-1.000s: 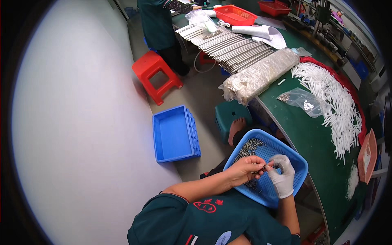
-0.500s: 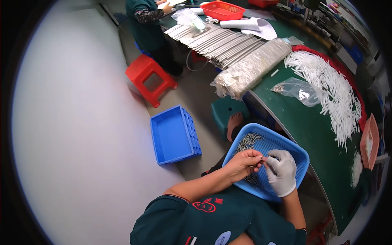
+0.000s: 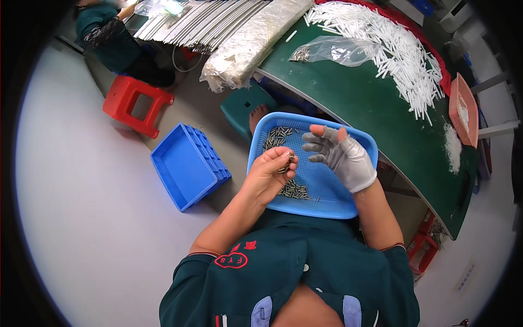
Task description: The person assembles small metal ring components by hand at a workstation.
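A blue plastic basket [image 3: 322,197] sits at my lap, with small cylindrical metal pieces [image 3: 295,191] heaped along its left side. Over that side, my left hand [image 3: 272,170] is closed, its thumb and fingers pinching a few of the same small metal pieces [image 3: 292,158]. My right hand [image 3: 344,158] wears a pale glove that leaves two fingertips bare. It hovers over the basket's right half, apart from my left hand, fingers spread and palm showing nothing held.
On the green table [image 3: 348,82] lie many white sticks [image 3: 406,62], a clear bag [image 3: 343,50], a wrapped bundle [image 3: 245,49] and metal rods [image 3: 199,24]. Blue crates [image 3: 188,163], a red stool [image 3: 133,106] and a teal stool [image 3: 242,106] stand left. Another person [image 3: 111,41] works at far left.
My right hand has drawn away from my left hand and opened its fingers. My left hand stays closed over the basket. The whole view has shifted, moving the table and stools up and left.
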